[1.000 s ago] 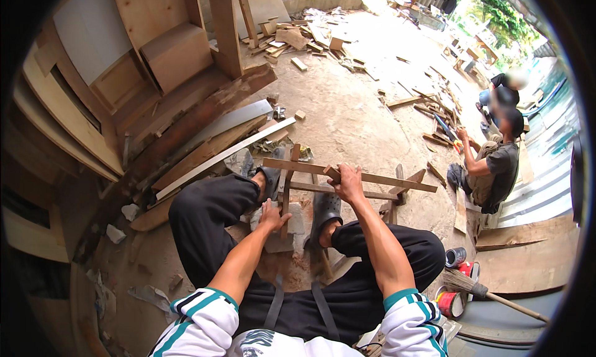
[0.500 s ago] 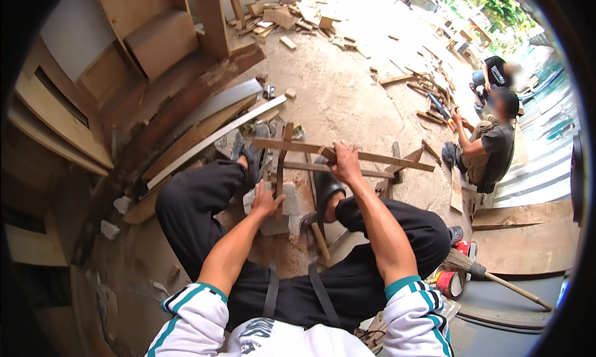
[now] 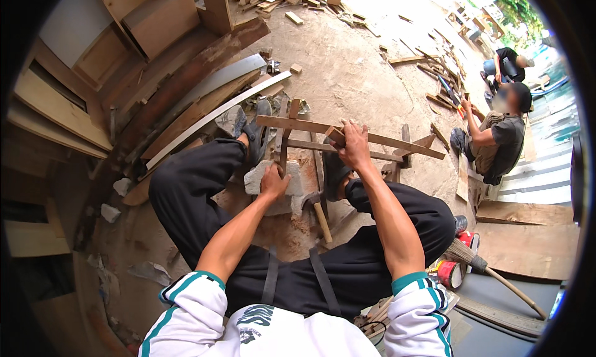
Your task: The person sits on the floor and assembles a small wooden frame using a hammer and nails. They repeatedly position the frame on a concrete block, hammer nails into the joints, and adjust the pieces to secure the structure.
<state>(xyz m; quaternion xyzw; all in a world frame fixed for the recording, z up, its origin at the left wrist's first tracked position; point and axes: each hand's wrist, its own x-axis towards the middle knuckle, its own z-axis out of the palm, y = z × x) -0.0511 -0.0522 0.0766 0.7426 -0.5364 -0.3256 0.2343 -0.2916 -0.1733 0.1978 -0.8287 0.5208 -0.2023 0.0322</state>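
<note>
A frame of nailed-looking wooden strips lies across the space between my feet, with a long wooden slat on top and a thinner one below. My right hand is closed on the long slat, a short block end showing beside its fingers. Around the lower end of a wooden crosspiece at the frame's left, my left hand has its fingers curled. That hand is over a pale stone block. A hammer with a wooden handle rests on the ground between my legs.
Boards and a white strip lie at the left, beside wooden cabinets. Scrap wood is scattered far off. At the right, a person squats with a long-handled tool; another is behind. A broom and red cans stand near my right knee.
My left hand has gone from spread fingers to a curled grip at the crosspiece's lower end. The frame has tilted slightly, and my right hand has shifted a little right with it.
</note>
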